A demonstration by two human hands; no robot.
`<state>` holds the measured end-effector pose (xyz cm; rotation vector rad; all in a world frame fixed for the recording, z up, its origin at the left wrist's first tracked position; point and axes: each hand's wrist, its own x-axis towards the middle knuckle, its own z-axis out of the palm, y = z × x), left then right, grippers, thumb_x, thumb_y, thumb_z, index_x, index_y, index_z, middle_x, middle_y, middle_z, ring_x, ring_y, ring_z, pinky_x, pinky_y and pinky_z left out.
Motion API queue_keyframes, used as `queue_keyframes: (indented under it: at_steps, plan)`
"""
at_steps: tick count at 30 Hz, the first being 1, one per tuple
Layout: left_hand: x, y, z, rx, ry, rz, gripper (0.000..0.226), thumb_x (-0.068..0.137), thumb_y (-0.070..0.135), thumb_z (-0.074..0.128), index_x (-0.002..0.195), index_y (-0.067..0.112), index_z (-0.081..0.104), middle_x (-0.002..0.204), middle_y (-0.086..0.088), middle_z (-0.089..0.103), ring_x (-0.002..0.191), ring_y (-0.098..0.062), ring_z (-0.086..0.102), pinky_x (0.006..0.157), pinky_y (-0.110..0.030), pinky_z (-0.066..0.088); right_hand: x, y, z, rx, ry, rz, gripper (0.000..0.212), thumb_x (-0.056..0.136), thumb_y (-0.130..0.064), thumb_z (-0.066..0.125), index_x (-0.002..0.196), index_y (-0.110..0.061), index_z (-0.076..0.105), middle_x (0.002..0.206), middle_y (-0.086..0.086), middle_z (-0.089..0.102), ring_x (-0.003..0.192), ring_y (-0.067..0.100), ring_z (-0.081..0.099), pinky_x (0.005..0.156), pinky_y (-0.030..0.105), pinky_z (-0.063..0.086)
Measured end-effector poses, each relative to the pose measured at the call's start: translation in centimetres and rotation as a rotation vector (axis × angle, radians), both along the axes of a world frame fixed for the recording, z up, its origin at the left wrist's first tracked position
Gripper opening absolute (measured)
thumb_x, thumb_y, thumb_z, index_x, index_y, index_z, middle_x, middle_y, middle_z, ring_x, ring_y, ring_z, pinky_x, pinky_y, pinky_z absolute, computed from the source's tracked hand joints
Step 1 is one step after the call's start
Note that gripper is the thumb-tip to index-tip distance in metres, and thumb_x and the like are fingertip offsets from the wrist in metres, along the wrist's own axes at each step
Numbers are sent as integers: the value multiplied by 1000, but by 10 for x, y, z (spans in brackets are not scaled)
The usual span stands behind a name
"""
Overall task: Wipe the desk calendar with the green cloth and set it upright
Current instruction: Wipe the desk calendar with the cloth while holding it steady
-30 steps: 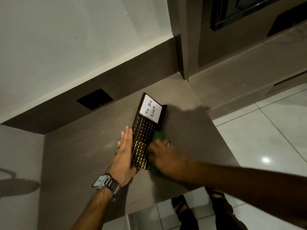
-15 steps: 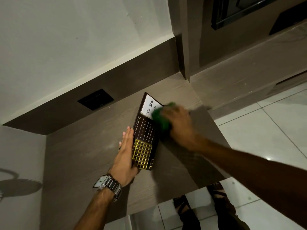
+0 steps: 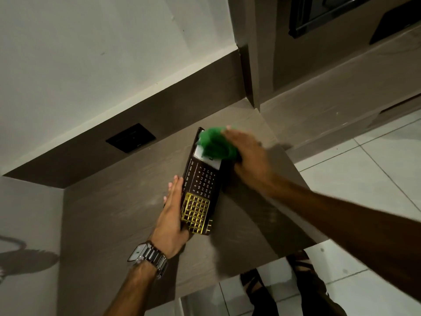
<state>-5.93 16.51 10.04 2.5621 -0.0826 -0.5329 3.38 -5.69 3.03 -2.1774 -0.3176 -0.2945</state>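
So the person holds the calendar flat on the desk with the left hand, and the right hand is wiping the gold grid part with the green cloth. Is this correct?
Not quite. In the head view the green cloth under the right hand is on the far end of the calendar, over the white note panel, not on the gold grid. The left hand does steady the calendar, which lies flat on the desk.

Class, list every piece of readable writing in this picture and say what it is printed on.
"AUG SEP OCT NOV DEC": month column on the desk calendar.
Dates "2" to "31": number grid beside the months.
White note at the calendar's far end: covered by the green cloth, unreadable.
Wristwatch: nothing legible.
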Motion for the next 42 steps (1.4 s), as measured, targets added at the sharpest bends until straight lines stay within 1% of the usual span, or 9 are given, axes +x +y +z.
queue_keyframes:
  at_steps: [5, 11, 16, 20, 25, 30, 34, 37, 42]
  plan:
    - [-1, 0, 3, -36, -5, -4, 107, 69, -3, 65, 149, 22, -2, 159, -2, -3, 147, -25, 2, 118, -56, 15, -64, 47, -32, -233, -205, 449, 86, 67, 6, 80, 143, -12, 44, 152, 13, 38, 142, 32, 25, 95, 53, 48]
    - [-2, 0, -1, -31, -22, 8, 113, 71, -3, 68, 147, 29, -9, 155, 6, -7, 143, -14, -8, 118, -48, 3, -23, 26, -34, -339, -178, 321, 90, 75, -12, 82, 149, -24, 31, 157, 3, 29, 146, 33, 15, 103, 59, 41]
    - [-1, 3, -1, -21, -22, -7, 112, 71, -9, 62, 144, 35, -11, 149, 14, -11, 141, -12, -10, 118, -56, 13, -47, 29, -42, -399, -419, 587, 92, 67, -9, 86, 144, -18, 38, 151, 9, 41, 142, 38, 24, 108, 56, 35]
    - [-1, 3, -1, -3, -18, -20, 116, 69, -7, 62, 141, 43, -14, 151, 15, -11, 142, -12, -11, 119, -52, 6, 18, 11, -9, -361, -404, 357, 61, 81, -11, 66, 140, -16, 49, 150, 10, 43, 141, 39, 27, 109, 51, 23]
    - [0, 3, 0, -2, -2, -12, 115, 70, -4, 66, 145, 35, -12, 156, 10, -10, 144, -15, -9, 119, -53, 4, 51, 4, 10, -340, -162, 147, 52, 88, -10, 47, 139, -19, 51, 149, 5, 44, 142, 35, 25, 106, 63, 32]
    - [-1, 2, 3, -5, -21, -20, 113, 70, -4, 65, 143, 35, -12, 155, 9, -9, 145, -17, -7, 119, -54, 7, 17, 18, 8, -491, -373, 472, 59, 80, -14, 72, 135, -19, 54, 145, 5, 49, 137, 37, 33, 101, 55, 37]
    - [-1, 2, 2, -2, -9, -14, 113, 70, -6, 63, 147, 30, -10, 158, 6, -8, 145, -17, -9, 119, -56, 7, 59, -1, 15, -348, -114, 165, 49, 89, -10, 46, 137, -18, 54, 146, 6, 48, 139, 37, 30, 102, 62, 36]
    - [-2, 2, 1, -4, -6, -2, 114, 69, -8, 63, 147, 31, -10, 158, 7, -8, 144, -16, -9, 118, -56, 7, 45, -2, 1, -274, 24, 32, 60, 83, 6, 58, 139, -16, 51, 145, 9, 48, 137, 38, 33, 99, 63, 38]
    - [-1, 3, 0, -18, -10, 0, 113, 69, -8, 63, 146, 33, -10, 155, 11, -10, 143, -13, -10, 119, -55, 6, -51, 6, -48, -425, -145, 268, 61, 75, -20, 80, 132, -18, 59, 142, 5, 53, 133, 39, 41, 100, 56, 40]
